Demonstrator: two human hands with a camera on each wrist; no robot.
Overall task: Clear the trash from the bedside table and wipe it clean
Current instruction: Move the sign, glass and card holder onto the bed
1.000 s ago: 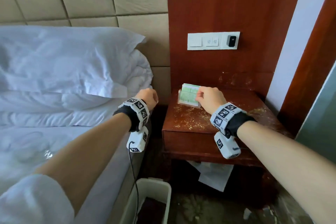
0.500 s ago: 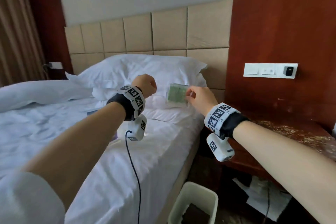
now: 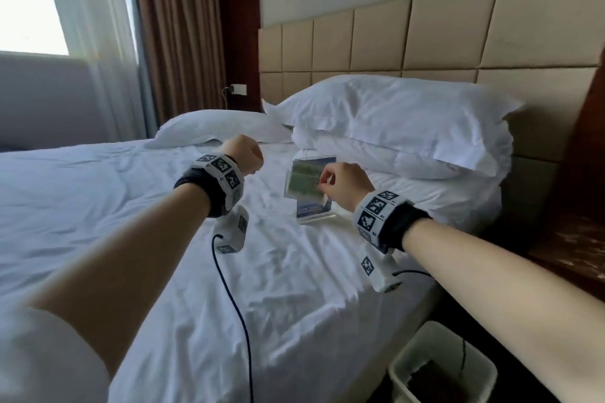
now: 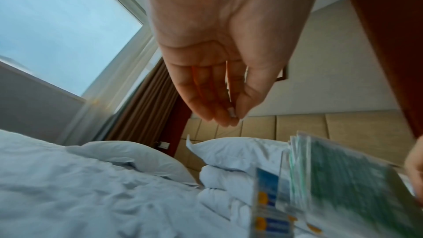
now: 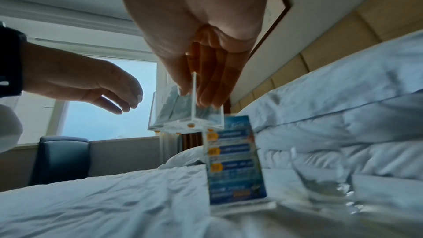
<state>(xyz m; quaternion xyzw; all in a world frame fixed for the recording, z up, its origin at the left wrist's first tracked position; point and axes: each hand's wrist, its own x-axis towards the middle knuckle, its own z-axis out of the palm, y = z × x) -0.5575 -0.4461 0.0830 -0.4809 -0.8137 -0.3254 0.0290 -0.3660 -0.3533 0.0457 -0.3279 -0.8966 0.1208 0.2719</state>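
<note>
My right hand [image 3: 327,181] pinches the top edge of a clear acrylic box of green cards [image 3: 302,181] and holds it just above the white bed. In the right wrist view the right hand [image 5: 194,97] grips the box [image 5: 183,115] by its wall, thumb on one side and fingers on the other. A blue printed sign in a clear stand [image 3: 314,211] [image 5: 235,166] stands on the sheet right behind the box. My left hand [image 3: 250,157] [image 4: 219,100] hovers to the left with loosely curled fingers, holding nothing. Only a corner of the wooden bedside table [image 3: 573,249] shows at the right edge.
White pillows [image 3: 402,121] lie against the padded headboard behind the sign. A white trash bin [image 3: 406,370] with something dark inside stands on the floor at the bottom right, between bed and table. Curtains and a window are at the far left.
My right hand carried the card box leftwards from the bedside table over the bed, down beside the blue sign. The view swung left with it; the left hand stayed empty.
</note>
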